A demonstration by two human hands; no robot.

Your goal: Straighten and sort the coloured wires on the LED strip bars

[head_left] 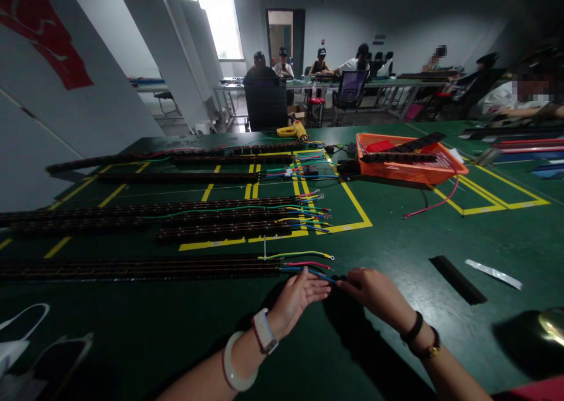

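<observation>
A long black strip assembly [185, 269] lies across the near part of the green table. From its right end come a yellow-green wire [304, 254], a red wire [311, 264] and a blue wire [319, 275]. My left hand [297, 298] is at the blue wire, palm turned up, fingers stretched out and thumb raised beside the wire. My right hand [370, 289] is closed in a pinch at the free end of the blue wire; its fingertips hide that tip. The red and yellow-green wires lie loose above my hands.
Several similar strips [229, 216] with wires lie farther back among yellow tape lines. An orange basket [396, 171] holds black parts. Behind are a yellow heat gun [294, 131] and people at another table. At right lie a black strip [458, 279] and a white strip [493, 273].
</observation>
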